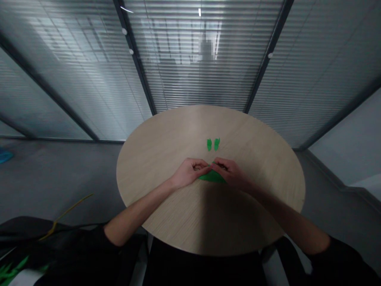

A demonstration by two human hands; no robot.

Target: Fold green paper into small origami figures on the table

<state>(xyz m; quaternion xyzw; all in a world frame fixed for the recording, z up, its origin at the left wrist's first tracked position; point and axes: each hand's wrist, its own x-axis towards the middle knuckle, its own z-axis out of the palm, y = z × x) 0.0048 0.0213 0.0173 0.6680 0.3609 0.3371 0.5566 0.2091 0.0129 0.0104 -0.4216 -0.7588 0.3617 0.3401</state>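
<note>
**Green sheet [212,177] pinched at its tip**

The green sheet lies on the tabletop, a shallow wedge showing just under the hands, with its upper tip running up into the fingers. The left hand [189,172] and the right hand [228,172] come in from either side and nearly meet over it. Both are curled almost shut, thumbs and fingertips pinched together at the top of the sheet, and the fingers hide how much of it each one grips.

Just beyond the fingers, 2 small green leaf-shaped pieces [209,144] lie side by side, very close together. Around the hands spreads a round pale wood table [160,159]. Past the fingertips and the table's far edge stands a glass partition [202,79] with slatted blinds. Out beyond the left forearm, a dark bag [29,238] sits low by the table, a yellow cord [71,209] trailing from it across the grey floor [59,186].
</note>
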